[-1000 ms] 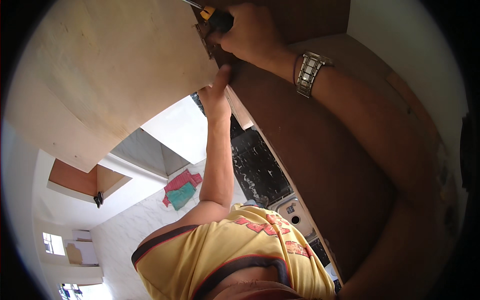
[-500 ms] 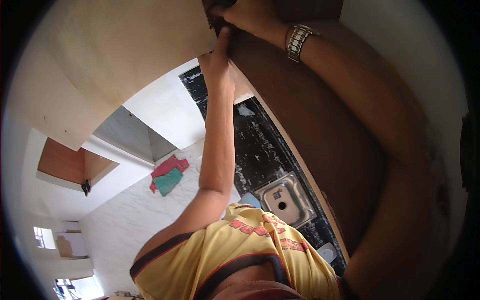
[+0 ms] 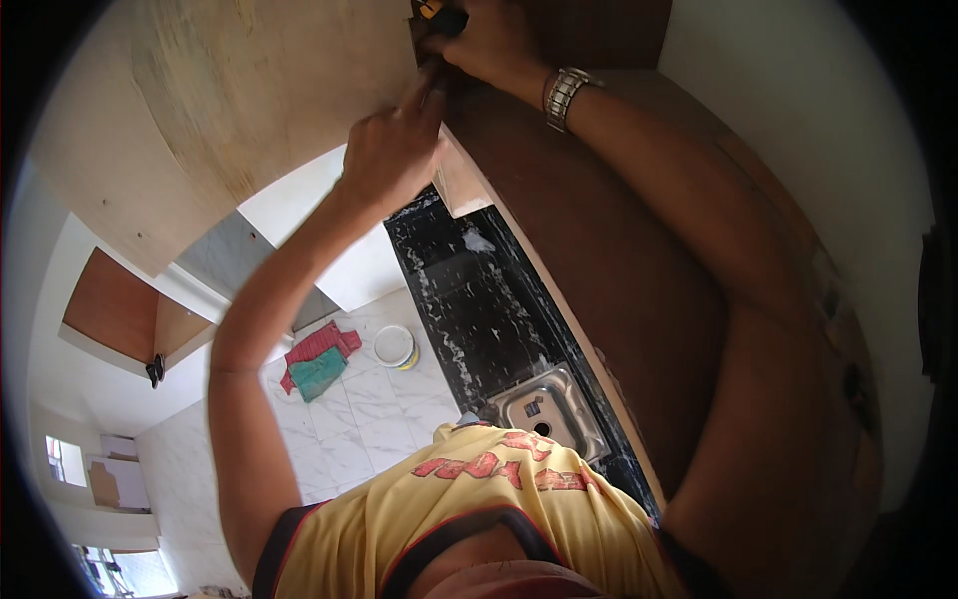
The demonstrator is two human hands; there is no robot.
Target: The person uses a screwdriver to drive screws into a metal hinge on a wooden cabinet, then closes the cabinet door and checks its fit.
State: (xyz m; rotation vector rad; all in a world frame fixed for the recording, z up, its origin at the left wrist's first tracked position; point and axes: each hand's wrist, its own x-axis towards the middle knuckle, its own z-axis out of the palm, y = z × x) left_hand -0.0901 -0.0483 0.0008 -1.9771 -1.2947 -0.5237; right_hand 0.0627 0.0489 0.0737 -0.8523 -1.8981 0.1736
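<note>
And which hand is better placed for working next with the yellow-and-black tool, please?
Probably the right hand: it grips the yellow-and-black tool beside the edge of the wooden panel. The left hand is just below, fingers reaching up near that edge, their tips in shadow.

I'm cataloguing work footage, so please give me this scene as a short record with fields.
Right hand: grips a black-and-yellow handle
Left hand: near the edge of a wooden panel; contact unclear
Right wrist: metal-banded watch
Below: black counter, steel sink
Floor: red cloth, teal cloth, white bucket
</note>
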